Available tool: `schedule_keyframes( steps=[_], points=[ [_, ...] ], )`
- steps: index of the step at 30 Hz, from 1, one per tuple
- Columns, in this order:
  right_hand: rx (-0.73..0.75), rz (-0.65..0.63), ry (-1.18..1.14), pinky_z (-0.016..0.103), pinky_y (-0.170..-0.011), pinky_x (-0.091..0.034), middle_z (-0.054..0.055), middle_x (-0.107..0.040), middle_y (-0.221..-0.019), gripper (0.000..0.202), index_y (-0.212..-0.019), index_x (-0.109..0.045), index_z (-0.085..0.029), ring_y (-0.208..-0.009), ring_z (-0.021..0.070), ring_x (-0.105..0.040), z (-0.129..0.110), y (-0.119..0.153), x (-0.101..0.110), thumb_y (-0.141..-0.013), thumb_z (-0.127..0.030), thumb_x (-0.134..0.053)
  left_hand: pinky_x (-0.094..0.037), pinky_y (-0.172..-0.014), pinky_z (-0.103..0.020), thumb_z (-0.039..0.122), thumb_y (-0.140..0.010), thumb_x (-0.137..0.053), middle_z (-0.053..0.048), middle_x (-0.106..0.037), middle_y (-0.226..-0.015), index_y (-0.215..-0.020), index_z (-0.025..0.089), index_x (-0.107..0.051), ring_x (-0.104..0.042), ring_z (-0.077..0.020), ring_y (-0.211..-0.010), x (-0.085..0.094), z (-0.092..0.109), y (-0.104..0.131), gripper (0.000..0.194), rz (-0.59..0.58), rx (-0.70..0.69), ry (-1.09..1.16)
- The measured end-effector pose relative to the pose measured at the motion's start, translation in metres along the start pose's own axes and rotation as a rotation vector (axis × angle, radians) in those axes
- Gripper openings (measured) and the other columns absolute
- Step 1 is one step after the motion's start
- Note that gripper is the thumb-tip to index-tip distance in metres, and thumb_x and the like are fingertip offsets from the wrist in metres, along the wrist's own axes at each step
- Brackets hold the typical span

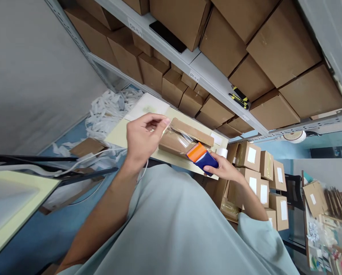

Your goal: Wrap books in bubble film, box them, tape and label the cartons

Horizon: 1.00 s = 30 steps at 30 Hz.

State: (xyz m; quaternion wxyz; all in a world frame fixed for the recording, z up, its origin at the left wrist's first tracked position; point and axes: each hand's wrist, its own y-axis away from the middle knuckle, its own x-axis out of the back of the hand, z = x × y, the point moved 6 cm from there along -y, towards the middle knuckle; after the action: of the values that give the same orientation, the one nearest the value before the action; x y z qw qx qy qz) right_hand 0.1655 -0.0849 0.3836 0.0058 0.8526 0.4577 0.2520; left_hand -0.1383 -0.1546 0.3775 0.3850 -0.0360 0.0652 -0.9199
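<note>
My left hand (146, 137) is pinched at the thumb and fingertips around the end of a clear plastic strip (184, 140), which looks like packing tape. The strip runs rightward to a blue and orange block (204, 157) that looks like a hand-held tape dispenser. Wrapped around its blue part is my right hand (221, 167), with the orange end pointing up and left. Beneath both hands a long cardboard box (192, 131) lies on the pale yellow table (116, 133). A dark gap or dark thing shows along the box's top, partly hidden by the glossy strip.
Shelves (205, 76) of cardboard boxes rise beyond the table, with yellow and black cutters (239, 97) on one. White paper strips (110, 107) lie heaped at left. Labelled boxes (252, 156) are stacked at right. A white cable (82, 162) crosses at left.
</note>
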Motion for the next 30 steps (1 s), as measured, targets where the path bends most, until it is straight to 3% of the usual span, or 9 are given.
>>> schedule_keyframes(
  steps=[3,6,9,14,20,26,30],
  points=[
    [-0.06,-0.085,0.071,0.024,-0.056,-0.054,0.0,-0.073,-0.082,0.038,-0.101,-0.075,-0.02,-0.066,0.015,-0.067,0.0,-0.001,0.024,-0.096,-0.057,-0.084,-0.059,-0.067,-0.025,0.036,-0.088,-0.084,-0.002,-0.073,-0.082,-0.092,0.015,-0.076,-0.065,-0.0117,-0.07,0.017,-0.04,-0.012,0.022,0.153,0.108,0.125],
    [-0.095,-0.14,0.066,0.022,-0.054,-0.049,-0.001,-0.071,-0.079,0.04,-0.099,-0.077,-0.018,-0.064,0.0133,-0.063,-0.006,-0.023,0.05,-0.095,-0.058,-0.084,-0.062,-0.067,-0.024,0.036,-0.085,-0.087,0.001,-0.068,-0.076,-0.089,0.016,-0.073,-0.063,-0.0103,-0.066,0.018,-0.08,-0.012,0.025,0.193,0.29,0.236],
    [-0.182,-0.268,0.06,0.023,-0.057,-0.049,-0.002,-0.071,-0.079,0.048,-0.102,-0.078,-0.017,-0.066,0.0132,-0.062,-0.006,-0.052,0.063,-0.091,-0.063,-0.086,-0.068,-0.074,-0.028,0.035,-0.085,-0.087,0.001,-0.067,-0.08,-0.089,0.017,-0.07,-0.066,-0.011,-0.071,0.015,-0.103,-0.003,0.025,0.212,0.429,0.311],
    [-0.316,-0.42,0.066,0.028,-0.073,-0.055,0.003,-0.077,-0.097,0.06,-0.11,-0.077,-0.016,-0.083,0.0188,-0.068,0.021,-0.089,0.057,-0.086,-0.071,-0.086,-0.071,-0.08,-0.036,0.022,-0.088,-0.083,-0.001,-0.068,-0.083,-0.089,0.014,-0.069,-0.064,-0.0099,-0.071,0.017,-0.115,-0.002,0.016,0.264,0.526,0.374],
    [-0.341,-0.448,0.084,0.027,-0.072,-0.053,0.003,-0.074,-0.096,0.062,-0.11,-0.074,-0.017,-0.084,0.018,-0.064,0.059,-0.101,0.044,-0.088,-0.074,-0.081,-0.069,-0.075,-0.03,0.015,-0.086,-0.08,0.001,-0.066,-0.073,-0.087,0.014,-0.071,-0.063,-0.0094,-0.068,0.015,-0.143,-0.009,0.009,0.283,0.576,0.362],
    [-0.359,-0.453,0.068,0.028,-0.073,-0.052,0.002,-0.071,-0.095,0.063,-0.11,-0.073,-0.018,-0.083,0.0175,-0.063,0.07,-0.099,0.035,-0.091,-0.078,-0.078,-0.067,-0.075,-0.03,0.017,-0.082,-0.077,0.0,-0.068,-0.074,-0.085,0.016,-0.071,-0.065,-0.0114,-0.068,0.01,-0.178,-0.011,0.007,0.275,0.6,0.296],
    [-0.392,-0.435,0.077,0.029,-0.074,-0.052,0.002,-0.07,-0.095,0.066,-0.106,-0.072,-0.019,-0.083,0.0181,-0.061,0.07,-0.101,0.032,-0.088,-0.082,-0.077,-0.064,-0.073,-0.028,0.025,-0.079,-0.077,-0.001,-0.07,-0.077,-0.086,0.017,-0.072,-0.067,-0.0129,-0.07,0.001,-0.214,-0.012,0.012,0.249,0.641,0.225]
  ],
)
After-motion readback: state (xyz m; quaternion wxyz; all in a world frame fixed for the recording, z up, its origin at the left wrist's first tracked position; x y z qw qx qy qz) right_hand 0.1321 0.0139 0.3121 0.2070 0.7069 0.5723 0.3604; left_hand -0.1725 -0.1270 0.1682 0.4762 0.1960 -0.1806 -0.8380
